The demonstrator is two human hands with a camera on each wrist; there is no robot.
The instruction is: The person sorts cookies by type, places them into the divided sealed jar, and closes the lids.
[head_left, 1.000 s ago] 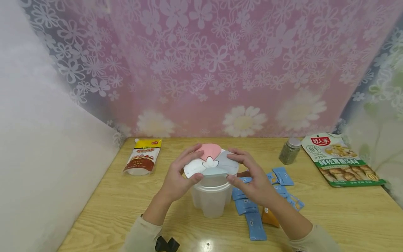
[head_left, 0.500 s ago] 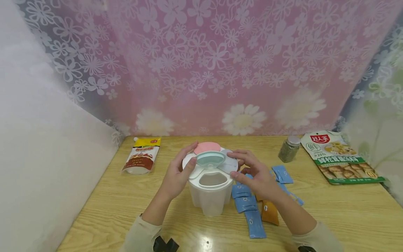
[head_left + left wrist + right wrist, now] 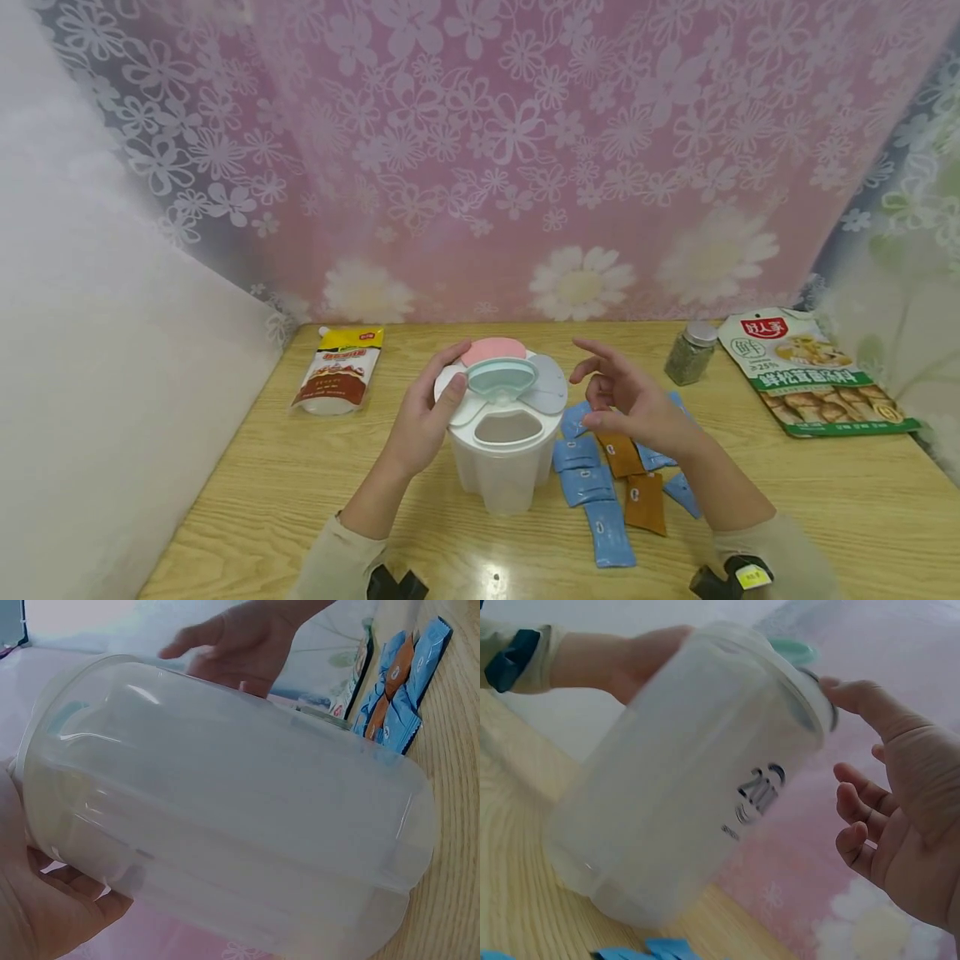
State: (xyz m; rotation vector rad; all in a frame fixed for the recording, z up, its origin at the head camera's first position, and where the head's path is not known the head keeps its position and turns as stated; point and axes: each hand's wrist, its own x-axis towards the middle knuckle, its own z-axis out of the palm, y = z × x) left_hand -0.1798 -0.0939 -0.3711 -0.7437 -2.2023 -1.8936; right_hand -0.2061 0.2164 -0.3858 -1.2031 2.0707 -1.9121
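A translucent plastic storage canister (image 3: 504, 483) stands on the table, its white lid divided into coloured flaps. The mint flap (image 3: 501, 377) is raised above an opening at the front; the pink flap (image 3: 495, 350) and grey flap (image 3: 551, 385) lie flat. My left hand (image 3: 422, 417) grips the lid's left rim, thumb on top, fingers round the far side. To the right of the lid, apart from it, my right hand (image 3: 637, 408) hovers over small sachets with loosely bent fingers and nothing in them. In the left wrist view the canister (image 3: 225, 802) hides part of the right hand (image 3: 251, 645).
Several blue sachets (image 3: 611, 533) and brown sachets (image 3: 645, 504) lie right of the canister. Further right are a glass jar of dried herbs (image 3: 690, 357) and a green-and-white mushroom seasoning bag (image 3: 817, 379). A yellow, white and brown spout pouch (image 3: 341, 371) lies at the left.
The mint flap has swung up, uncovering the front opening. My right hand has left the lid and moved right, while my left hand still holds the rim.
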